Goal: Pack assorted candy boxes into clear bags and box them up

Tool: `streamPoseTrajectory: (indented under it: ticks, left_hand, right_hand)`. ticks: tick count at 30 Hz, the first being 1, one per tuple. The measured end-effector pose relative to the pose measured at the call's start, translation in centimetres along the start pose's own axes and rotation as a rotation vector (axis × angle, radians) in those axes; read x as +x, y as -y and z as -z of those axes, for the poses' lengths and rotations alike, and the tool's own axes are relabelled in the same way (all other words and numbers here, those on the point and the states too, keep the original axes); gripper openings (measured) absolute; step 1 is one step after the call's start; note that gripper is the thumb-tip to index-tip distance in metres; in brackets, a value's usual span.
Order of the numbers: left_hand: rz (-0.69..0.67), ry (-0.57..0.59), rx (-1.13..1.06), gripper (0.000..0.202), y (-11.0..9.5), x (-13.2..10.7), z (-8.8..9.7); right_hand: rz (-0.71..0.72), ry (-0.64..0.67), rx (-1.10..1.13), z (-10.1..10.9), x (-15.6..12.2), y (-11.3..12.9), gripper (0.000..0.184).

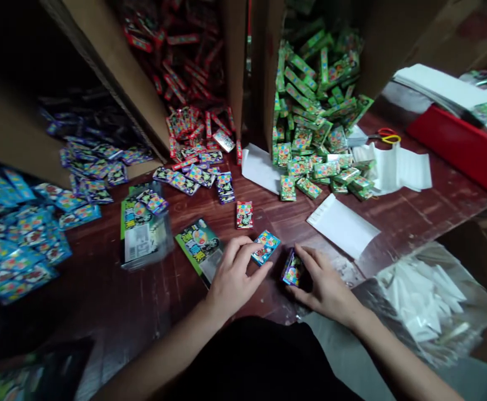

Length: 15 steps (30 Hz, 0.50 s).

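Note:
My left hand (233,275) is closed on a small blue candy box (266,245), with the fingers along its left side and the thumb at its lower edge. To the right of it, my right hand (322,281) grips a small purple box (292,268) between thumb and fingers. A red box (244,215) lies on the table just beyond the blue one. Beside my left wrist is a green and black printed pouch (199,242), partly covered by that hand. Another such pouch (137,234) lies farther left, with purple boxes on its top end.
Open cartons spill red boxes (185,125), green boxes (306,133) and purple boxes (97,161) onto the wooden table (160,303). Blue packs (22,239) are heaped at left. White paper sleeves (344,225), scissors (389,136), a red tray (448,145) and a plastic-lined bin (483,312) stand right.

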<state>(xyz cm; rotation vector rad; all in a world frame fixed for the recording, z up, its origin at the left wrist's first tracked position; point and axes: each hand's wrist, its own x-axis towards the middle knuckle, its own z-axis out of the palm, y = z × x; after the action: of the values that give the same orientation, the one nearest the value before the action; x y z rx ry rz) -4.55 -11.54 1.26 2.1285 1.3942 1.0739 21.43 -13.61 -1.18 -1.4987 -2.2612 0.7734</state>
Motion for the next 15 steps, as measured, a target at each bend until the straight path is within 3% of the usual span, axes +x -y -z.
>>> streamPoseTrajectory:
  ticks: [6,11,13,15]
  left_hand:
    - [-0.025,0.201,-0.009,0.019,0.5,3.9,1.1]
    - [0.021,0.586,0.05,0.027,1.9,7.1,-1.4]
    - [0.006,0.647,0.192,0.042,2.0,6.9,-2.1]
    - [-0.041,0.604,0.296,0.064,1.7,5.9,-2.1]
  right_hand:
    - [-0.019,-0.007,0.007,0.8,-0.1,-0.8,0.096]
    - [-0.011,0.052,0.037,1.5,0.1,-2.3,0.114]
    - [0.003,0.045,0.05,1.8,0.0,-2.7,0.111]
    - [0.01,0.005,0.074,2.1,-0.2,-2.7,0.106]
